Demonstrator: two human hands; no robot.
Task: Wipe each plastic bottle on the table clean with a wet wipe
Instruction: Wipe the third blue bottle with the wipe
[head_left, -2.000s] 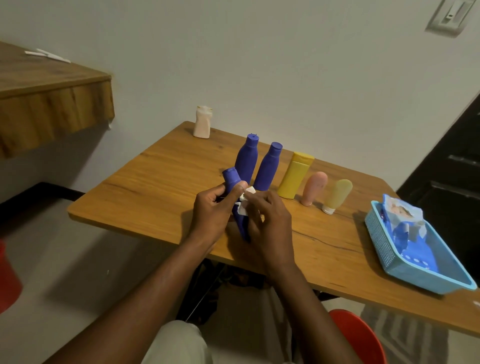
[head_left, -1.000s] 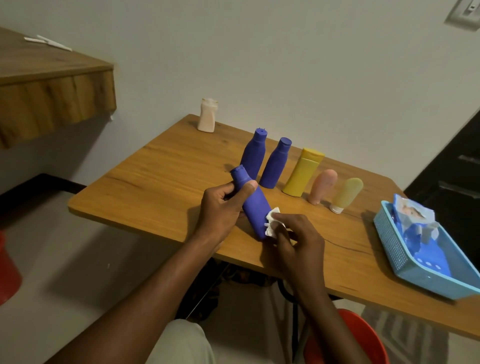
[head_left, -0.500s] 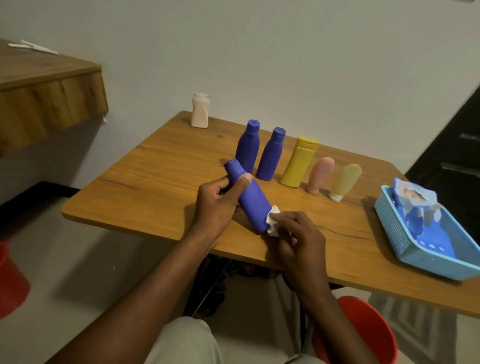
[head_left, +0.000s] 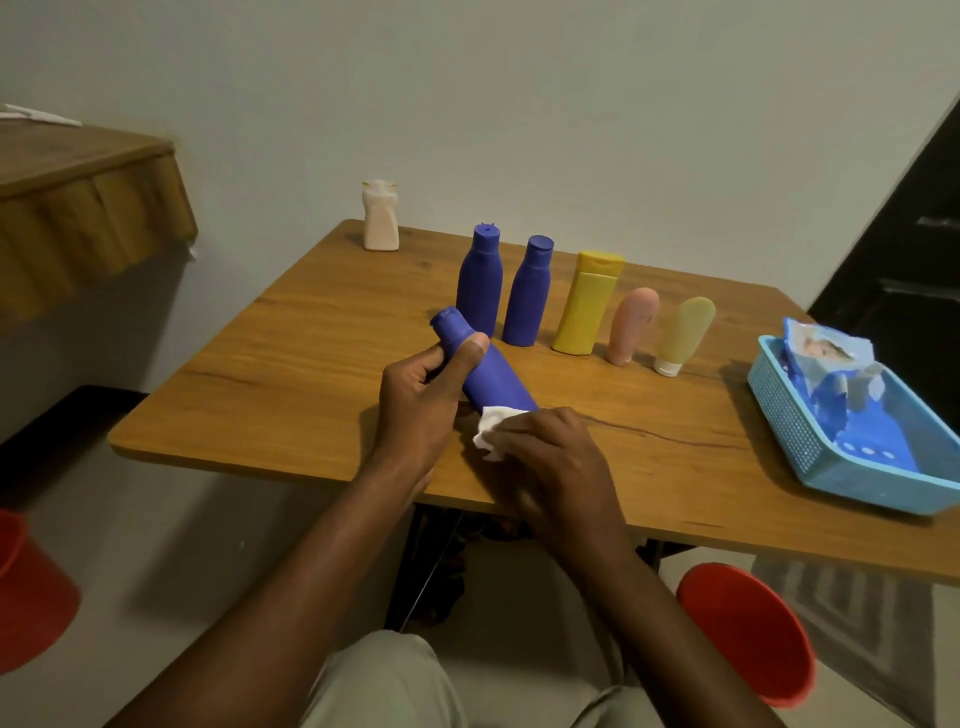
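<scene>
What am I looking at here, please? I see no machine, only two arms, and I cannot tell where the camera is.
There is no machine. The camera sits on a person's head and looks forward and down, so both arms are that person's own. The left hand grips a tilted blue bottle near its cap, over the wooden table. The right hand presses a white wet wipe against its lower end. Behind stand, from the left, a first blue bottle, a second blue bottle, a yellow bottle, a pink tube and a pale yellow tube; a cream bottle stands at the far edge. At the right, a light blue basket holds a blue packet.
</scene>
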